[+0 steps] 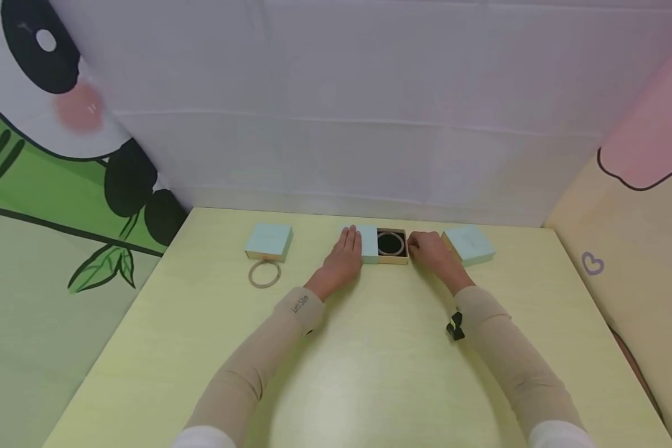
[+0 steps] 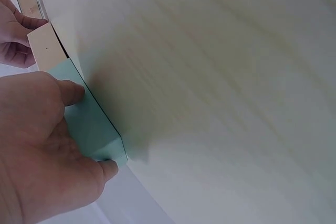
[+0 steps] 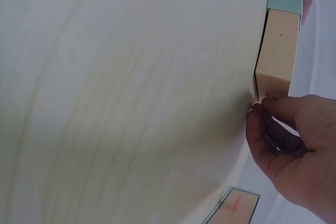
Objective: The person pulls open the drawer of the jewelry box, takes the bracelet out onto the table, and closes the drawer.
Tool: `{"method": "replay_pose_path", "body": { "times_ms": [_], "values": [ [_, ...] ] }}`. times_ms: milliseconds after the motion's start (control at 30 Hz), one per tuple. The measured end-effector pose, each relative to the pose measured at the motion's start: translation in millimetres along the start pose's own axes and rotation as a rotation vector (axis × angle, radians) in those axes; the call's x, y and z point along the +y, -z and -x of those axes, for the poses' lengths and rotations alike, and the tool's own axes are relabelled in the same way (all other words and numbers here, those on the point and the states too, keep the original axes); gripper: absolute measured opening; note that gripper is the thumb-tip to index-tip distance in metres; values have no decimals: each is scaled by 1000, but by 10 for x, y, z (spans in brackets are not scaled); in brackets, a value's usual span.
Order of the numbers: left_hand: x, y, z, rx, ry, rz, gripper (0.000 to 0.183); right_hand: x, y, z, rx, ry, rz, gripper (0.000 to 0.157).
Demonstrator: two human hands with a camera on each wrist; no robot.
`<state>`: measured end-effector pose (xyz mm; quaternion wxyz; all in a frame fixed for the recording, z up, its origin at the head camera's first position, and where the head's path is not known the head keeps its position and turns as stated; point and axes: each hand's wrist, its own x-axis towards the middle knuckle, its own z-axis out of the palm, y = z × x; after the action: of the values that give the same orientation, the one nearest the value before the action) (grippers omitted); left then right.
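A light-blue slide-out box sits mid-table, its tan inner drawer [image 1: 392, 260] pulled partway out to the right. Inside the drawer lies a pale ring [image 1: 379, 244] on a black insert. My left hand [image 1: 343, 260] grips the blue outer sleeve [image 1: 369, 244], with fingertips on its side and end in the left wrist view. At the drawer's outer end, my right hand [image 3: 299, 145] has its thumb and fingertips pinched together against the drawer [image 3: 278, 45]. Any pull tab there is hidden by the fingertips.
To the left is another light-blue box [image 1: 270, 240], with a loose pale ring [image 1: 264, 274] in front of it. A third light-blue box [image 1: 470, 244] lies angled beyond my right hand. A pale wall cloth [image 1: 336, 149] meets the table's back edge.
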<state>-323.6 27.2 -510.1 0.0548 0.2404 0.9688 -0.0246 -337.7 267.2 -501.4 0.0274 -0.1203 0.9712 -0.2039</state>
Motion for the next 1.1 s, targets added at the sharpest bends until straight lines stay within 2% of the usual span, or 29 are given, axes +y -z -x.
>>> {"method": "replay_pose_path", "body": {
  "times_ms": [133,300,400,533,633,800,1000,1100],
  "values": [
    [0,0,1,14,-15,-15,61,-61,6,5,38,-33,-12,24],
    [-17,-16,-5,21,-22,-35,63,-303,60,-11,79,19,6,31],
    [-27,-21,-10,11,-19,-36,66,-452,63,-52,50,70,28,37],
    [-28,-19,-20,-2,-19,-30,73,-610,36,-116,-7,83,64,48],
    [-19,-25,-21,-5,-16,-7,76,-688,19,-158,-43,59,92,52],
    [1,-32,-10,-20,11,55,78,-754,26,-198,-62,25,126,46],
    [10,1,9,-20,39,20,79,-770,52,-207,-124,-18,173,46],
    [8,21,15,-14,39,13,79,-764,54,-217,-154,-43,163,49]
  ]
}}
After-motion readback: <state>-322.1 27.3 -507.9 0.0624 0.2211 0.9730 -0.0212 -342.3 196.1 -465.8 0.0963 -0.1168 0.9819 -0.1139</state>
